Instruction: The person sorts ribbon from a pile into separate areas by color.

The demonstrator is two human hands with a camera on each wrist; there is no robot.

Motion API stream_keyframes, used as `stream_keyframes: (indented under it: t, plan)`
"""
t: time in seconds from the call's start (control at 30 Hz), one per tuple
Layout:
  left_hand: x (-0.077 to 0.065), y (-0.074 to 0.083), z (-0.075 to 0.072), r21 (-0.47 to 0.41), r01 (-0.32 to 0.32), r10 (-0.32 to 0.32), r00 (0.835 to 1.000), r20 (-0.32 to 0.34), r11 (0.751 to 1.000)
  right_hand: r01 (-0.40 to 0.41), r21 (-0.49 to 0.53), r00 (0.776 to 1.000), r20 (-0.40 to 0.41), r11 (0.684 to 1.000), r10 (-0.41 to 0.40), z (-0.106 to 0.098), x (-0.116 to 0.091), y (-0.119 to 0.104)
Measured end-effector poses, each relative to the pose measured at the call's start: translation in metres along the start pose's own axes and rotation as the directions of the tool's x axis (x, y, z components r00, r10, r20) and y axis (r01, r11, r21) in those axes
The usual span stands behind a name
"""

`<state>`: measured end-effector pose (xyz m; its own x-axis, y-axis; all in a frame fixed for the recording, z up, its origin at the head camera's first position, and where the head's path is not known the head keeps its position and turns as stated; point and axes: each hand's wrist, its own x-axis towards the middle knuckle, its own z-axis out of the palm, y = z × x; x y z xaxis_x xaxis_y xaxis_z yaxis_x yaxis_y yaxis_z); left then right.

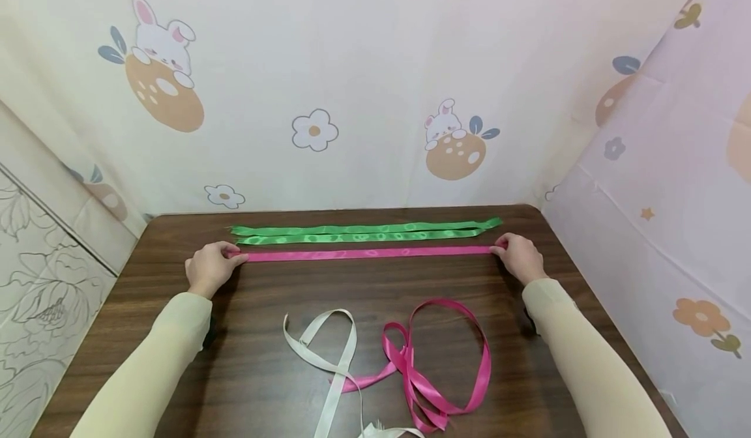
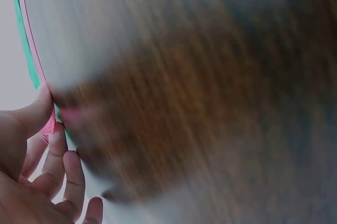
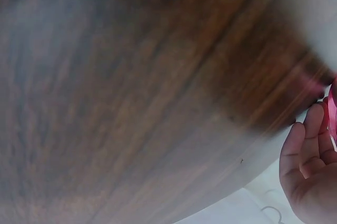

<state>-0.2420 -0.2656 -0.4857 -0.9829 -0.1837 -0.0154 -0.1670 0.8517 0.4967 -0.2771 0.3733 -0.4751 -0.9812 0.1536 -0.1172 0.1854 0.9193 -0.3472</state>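
A straight pink ribbon [image 1: 364,253] stretches between both hands, low over the brown table in the head view. My left hand [image 1: 211,267] pinches its left end between thumb and index finger; in the left wrist view the other fingers of that hand [image 2: 47,166] are loosely bent below the ribbon [image 2: 32,45]. At the right end, my right hand [image 1: 519,255] pinches the ribbon too. Only part of this hand [image 3: 310,166] shows in the right wrist view, at the right edge. Just behind, a green ribbon [image 1: 352,237] lies in two nearly parallel lengths.
A loosely looped pink ribbon [image 1: 481,379] and a crossing white ribbon [image 1: 334,392] lie on the nearer part of the wooden table [image 1: 264,294]. Behind the table hangs a patterned curtain [image 1: 364,184], with more printed cloth [image 1: 633,262] along the right.
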Motion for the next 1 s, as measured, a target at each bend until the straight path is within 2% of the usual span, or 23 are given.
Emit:
stream_keyframes:
  t: [0.23,0.53,0.73,1.0]
  plan:
    - [-0.003,-0.003,0.002,-0.032,0.000,-0.002,0.999,-0.043,0.999,-0.009,-0.001,1.000,0.016,1.000,0.009,0.000,-0.007,0.004]
    - [-0.008,-0.003,-0.008,-0.054,-0.013,0.008,0.995,-0.099,0.998,0.034,-0.003,0.998,-0.056,0.999,-0.034,-0.009,-0.017,0.012]
    - [-0.011,0.001,-0.017,-0.072,-0.075,0.066,0.990,-0.121,0.995,0.076,-0.048,0.990,-0.115,0.996,-0.081,-0.020,-0.024,0.010]
    - [-0.018,0.011,-0.027,-0.068,-0.163,0.152,0.978,-0.145,0.984,0.147,-0.083,0.961,-0.225,0.986,-0.163,-0.034,-0.036,0.004]
